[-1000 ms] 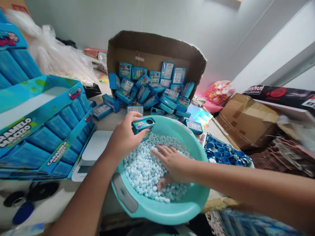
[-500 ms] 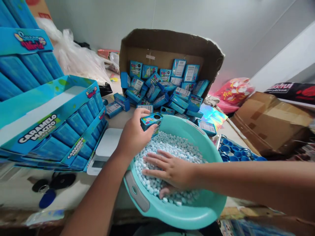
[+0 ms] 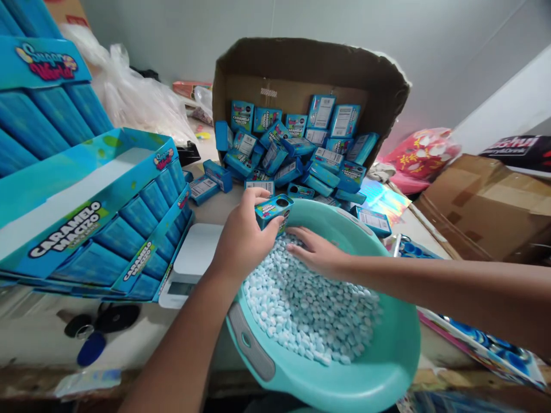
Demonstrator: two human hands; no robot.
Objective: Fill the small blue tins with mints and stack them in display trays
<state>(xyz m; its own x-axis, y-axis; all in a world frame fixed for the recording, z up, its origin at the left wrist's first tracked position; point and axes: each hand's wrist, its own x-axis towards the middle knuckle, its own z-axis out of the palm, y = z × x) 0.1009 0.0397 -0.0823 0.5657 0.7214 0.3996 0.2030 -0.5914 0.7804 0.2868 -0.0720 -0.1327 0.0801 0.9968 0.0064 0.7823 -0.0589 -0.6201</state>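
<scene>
Left hand (image 3: 243, 241) is gripping a small blue cardboard box with a round hole (image 3: 270, 210), at the far-left rim of the turquoise plastic basin (image 3: 402, 338). Right hand (image 3: 316, 252) is resting, loosely curved, on pale-blue pellets (image 3: 310, 312); can't tell if it's holding any. Risks: hard pushing could be spilling pellets over that rim; tight pinching could be denting the box.
</scene>
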